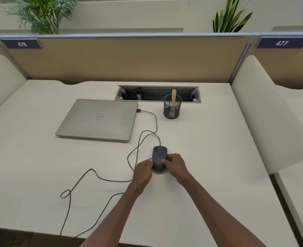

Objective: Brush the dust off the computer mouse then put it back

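Both bare forearms reach forward from the near edge of the white desk (209, 139) and converge on the computer mouse (159, 158). The left hand (143, 171) comes in from the near left, knuckles up, its fingers curled so that the tips press against the mouse's left flank. The right hand (175, 165) comes in from the near right, also knuckles up, with its thumb laid on the mouse's right side near the top and the other fingers bent around the right edge. Together the two hands pinch the mouse between them; whether it rests on the desk or is lifted just off it cannot be told.

The mouse is dark blue-grey and matte, oval, with a scroll wheel in a slot at its far end and its rounded rear between the hands. It lies near the middle of the desk, nearer than the closed silver laptop (99, 120) and a little to its right. Its black cable (138, 148) runs from the far end up to the laptop's right side and loops loosely across the desk to the near left.

Farther off, a black mesh pen cup (172, 109) holds a wooden-handled brush (173, 98) upright, beside the cable tray (158, 94) set into the desk.
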Demonstrator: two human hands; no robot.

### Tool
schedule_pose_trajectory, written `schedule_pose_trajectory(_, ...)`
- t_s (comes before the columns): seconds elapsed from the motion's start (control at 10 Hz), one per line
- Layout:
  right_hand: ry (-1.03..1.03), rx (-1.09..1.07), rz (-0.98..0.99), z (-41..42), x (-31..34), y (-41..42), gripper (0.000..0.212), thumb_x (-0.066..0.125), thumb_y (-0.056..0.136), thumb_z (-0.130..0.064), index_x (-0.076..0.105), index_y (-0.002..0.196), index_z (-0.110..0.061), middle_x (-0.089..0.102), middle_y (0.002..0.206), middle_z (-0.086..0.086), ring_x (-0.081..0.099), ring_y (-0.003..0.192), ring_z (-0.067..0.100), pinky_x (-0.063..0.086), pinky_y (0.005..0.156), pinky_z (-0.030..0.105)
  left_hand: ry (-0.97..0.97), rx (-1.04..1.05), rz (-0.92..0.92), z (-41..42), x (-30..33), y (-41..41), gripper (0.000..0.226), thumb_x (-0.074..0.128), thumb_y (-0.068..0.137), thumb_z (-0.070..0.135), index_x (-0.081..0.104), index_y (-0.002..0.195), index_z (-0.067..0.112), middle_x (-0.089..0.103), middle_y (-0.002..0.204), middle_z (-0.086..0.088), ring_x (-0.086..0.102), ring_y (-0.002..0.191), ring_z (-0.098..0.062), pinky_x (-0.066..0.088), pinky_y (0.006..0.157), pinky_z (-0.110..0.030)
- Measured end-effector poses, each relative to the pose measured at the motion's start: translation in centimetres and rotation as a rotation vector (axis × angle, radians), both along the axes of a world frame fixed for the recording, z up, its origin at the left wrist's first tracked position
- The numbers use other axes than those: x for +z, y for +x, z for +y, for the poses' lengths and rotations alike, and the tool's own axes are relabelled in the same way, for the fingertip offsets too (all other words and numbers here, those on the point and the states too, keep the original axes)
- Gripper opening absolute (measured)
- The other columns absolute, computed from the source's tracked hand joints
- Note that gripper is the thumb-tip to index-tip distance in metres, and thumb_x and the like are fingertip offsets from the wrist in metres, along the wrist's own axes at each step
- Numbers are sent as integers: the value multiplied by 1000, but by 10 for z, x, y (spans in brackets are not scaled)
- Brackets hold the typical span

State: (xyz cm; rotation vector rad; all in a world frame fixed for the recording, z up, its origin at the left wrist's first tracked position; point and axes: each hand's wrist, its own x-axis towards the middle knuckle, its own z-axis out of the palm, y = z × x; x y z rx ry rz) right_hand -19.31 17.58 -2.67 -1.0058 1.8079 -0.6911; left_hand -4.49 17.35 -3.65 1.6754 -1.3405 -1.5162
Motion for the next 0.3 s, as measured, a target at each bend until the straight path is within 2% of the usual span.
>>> schedule_pose_trajectory(0.1,18,-4,-35,1,1,-1,21,57,83,-9,63,87,10,56,71,8,48,67,21,38,63,32,-10,-7,14,2,-5,3,45,38,98,40,63,84,5,62,77,-6,49,74,-15,38,72,-32)
schedule_pose_trajectory(0.2,51,-28,-85,0,4,-4,19,57,84,-13,55,71,0,50,70,9,47,67,23,42,65,35,-33,4,14,4,8,1,36,40,98,28,45,65,13,44,64,3,35,66,-16,29,63,-33)
schedule_pose_trajectory(0.3,10,-99,13,5,8,-7,39,56,88,-17,30,60,-17,34,62,4,34,64,23,35,64,34,-84,63,-17,7,19,3,35,40,95,21,31,61,22,34,59,9,29,61,-17,26,59,-31)
